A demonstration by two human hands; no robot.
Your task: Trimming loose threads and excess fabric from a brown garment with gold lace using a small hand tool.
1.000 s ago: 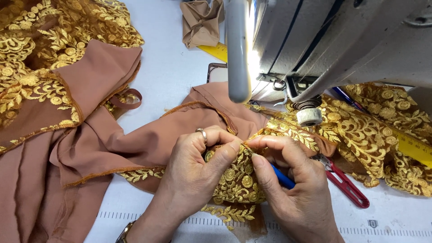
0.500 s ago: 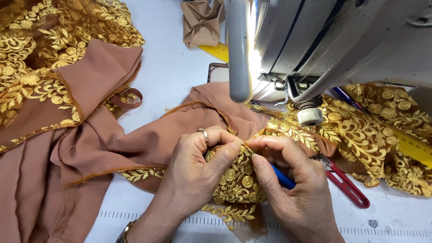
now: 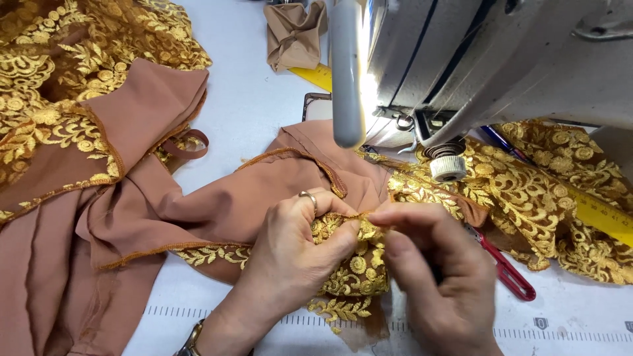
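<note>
My left hand (image 3: pixel 290 254), with a ring on one finger, pinches a fold of brown fabric with gold embroidery (image 3: pixel 346 264) near the table's front edge. My right hand (image 3: pixel 435 277) meets it from the right and grips the same embroidered edge between thumb and fingers. The brown cloth (image 3: pixel 217 204) spreads leftward from the hands over the white table (image 3: pixel 250 99). Whatever else my right hand holds is hidden by its fingers.
A grey sewing machine (image 3: pixel 501 59) hangs over the upper right, its lamp bar (image 3: pixel 346 72) in front. Red-handled scissors (image 3: pixel 504 267) lie right of my hands. A yellow ruler (image 3: pixel 603 214) sits on the gold lace (image 3: pixel 541 191). A folded brown scrap (image 3: pixel 293 33) lies at the back.
Both hands stay on the embroidered fold, fingers shifting slightly. The blue thing seen under my right hand earlier is now covered.
</note>
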